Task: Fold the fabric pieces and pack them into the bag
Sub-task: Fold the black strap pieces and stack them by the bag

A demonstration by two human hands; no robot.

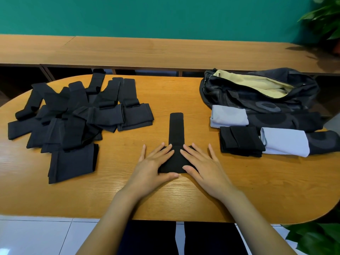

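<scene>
- On the left side of the oval wooden table lies a loose pile of black fabric pieces. Each seems to be a wide band with a narrow strap. They cross over one another and, as I judge, are not yet folded.
- At the near middle, in front of the person, one black fabric piece lies flat. Its narrow strap points away from the person and its wide part is under the hands.
- The left hand lies flat on the left corner of the wide part, fingers straight and a little spread, pressing down. It pinches nothing.
- The right hand presses the right corner in the same manner, and the fingertips of both hands come near each other at the root of the strap.
- The cloth looks soft, thin and light, so it should bend easily and keep a fold only when pressed. I would take the strap at its far end and hold the wide part down with one palm.
- Further right, a folded black piece lies between two grey folded pieces, close together.
- Behind them the dark bag lies open and shows a pale yellow lining. Whether anything is inside I cannot tell.
</scene>
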